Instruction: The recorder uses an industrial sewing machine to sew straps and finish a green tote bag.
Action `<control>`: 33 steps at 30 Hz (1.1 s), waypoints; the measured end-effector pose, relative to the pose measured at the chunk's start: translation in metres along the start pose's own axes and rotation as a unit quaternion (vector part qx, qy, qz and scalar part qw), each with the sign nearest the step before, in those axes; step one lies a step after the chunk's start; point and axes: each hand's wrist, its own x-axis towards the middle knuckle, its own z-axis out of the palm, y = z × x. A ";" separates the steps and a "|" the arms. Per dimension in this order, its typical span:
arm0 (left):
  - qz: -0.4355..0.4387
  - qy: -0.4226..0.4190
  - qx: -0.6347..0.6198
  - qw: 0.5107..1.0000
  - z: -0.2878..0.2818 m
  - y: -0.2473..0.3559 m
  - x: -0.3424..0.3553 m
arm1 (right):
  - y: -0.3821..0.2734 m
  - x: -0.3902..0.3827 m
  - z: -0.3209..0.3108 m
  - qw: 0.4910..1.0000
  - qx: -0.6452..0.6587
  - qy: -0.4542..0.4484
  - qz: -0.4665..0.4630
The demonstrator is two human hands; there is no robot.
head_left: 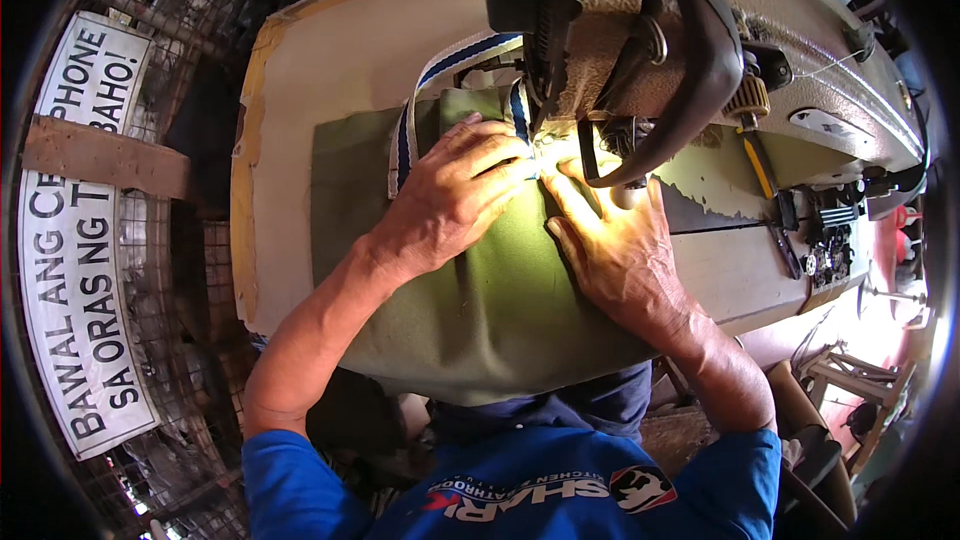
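Olive-green fabric (500,310) is spread over the sewing machine's table and hangs toward my lap. A blue-and-white webbing strap (425,80) loops over it, one end running under the sewing machine's head (610,50). My left hand (450,195) has its fingers bent and closed on the strap beside the lit needle area. Flat on the fabric, just right of the needle area, my right hand (620,250) has its fingers stretched and apart. The machine's head partly covers those fingertips, and the needle itself is hidden.
On the machine bed at the right lies a yellow-and-black-handled tool (757,160). Small metal parts (828,260) sit by the table's right edge. A white sign (75,300) hangs on wire mesh at the left, crossed by a wooden bar (105,157). A wooden stool (850,380) stands at the lower right.
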 end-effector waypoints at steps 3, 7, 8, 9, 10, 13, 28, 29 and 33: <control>0.024 0.009 0.006 1.000 0.000 -0.004 -0.002 | 0.003 0.001 -0.004 0.999 0.014 -0.031 -0.015; 0.012 -0.020 -0.005 1.000 0.000 -0.005 -0.002 | 0.006 0.002 -0.007 0.998 0.019 -0.047 -0.022; 0.012 -0.017 -0.004 1.000 -0.001 -0.005 -0.002 | 0.007 0.003 -0.008 0.999 0.017 -0.048 -0.019; 0.022 -0.020 0.017 0.999 -0.002 -0.005 -0.003 | 0.007 0.004 -0.008 0.998 0.025 -0.045 -0.022; 0.033 -0.024 0.037 0.998 -0.004 -0.005 -0.003 | 0.007 0.006 -0.009 0.998 0.034 -0.042 -0.024; 0.044 -0.016 0.060 0.997 -0.005 -0.009 0.002 | 0.007 0.012 -0.011 0.998 0.025 -0.034 -0.035; 0.048 -0.015 0.017 0.999 -0.002 -0.025 0.009 | 0.223 -0.063 -0.270 0.931 -0.211 0.252 0.160; 0.052 -0.010 -0.005 0.999 -0.002 -0.025 0.010 | 0.253 -0.046 -0.287 0.924 -0.308 0.208 0.093; 0.050 -0.032 0.012 0.998 -0.005 -0.028 0.010 | 0.357 -0.007 -0.309 0.923 -0.206 0.204 0.253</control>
